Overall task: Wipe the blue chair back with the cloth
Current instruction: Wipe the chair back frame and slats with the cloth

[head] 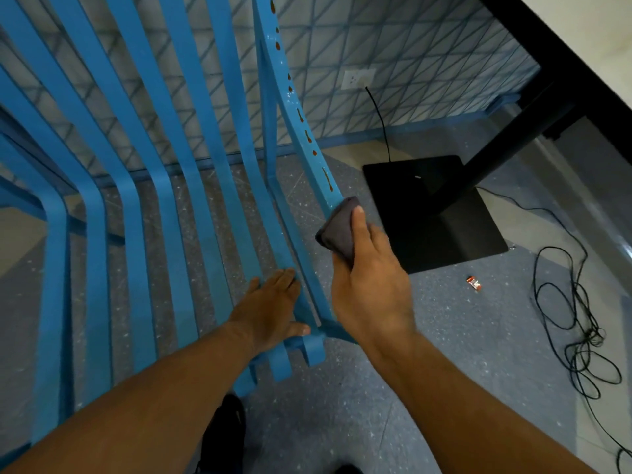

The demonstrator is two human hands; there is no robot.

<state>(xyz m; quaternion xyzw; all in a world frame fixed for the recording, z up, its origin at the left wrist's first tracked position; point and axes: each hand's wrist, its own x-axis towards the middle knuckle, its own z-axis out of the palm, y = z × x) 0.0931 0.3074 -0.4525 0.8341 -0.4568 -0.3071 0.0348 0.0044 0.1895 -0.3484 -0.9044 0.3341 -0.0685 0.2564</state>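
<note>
The blue chair (191, 172) fills the left and centre, its back made of long bent slats seen from above. Its right side rail (301, 131) carries brown streaks and pale specks. My right hand (369, 285) holds a folded grey cloth (338, 227) pressed against the outer face of that rail, low down. My left hand (273, 306) lies flat on the slats just left of the rail, fingers together, thumb hooked over the slat ends.
A black table base (434, 213) and its column stand on the speckled floor right of the chair. Black cables (578, 319) coil at the right. A small red wrapper (474, 283) lies on the floor. A patterned wall with a socket (357, 78) is behind.
</note>
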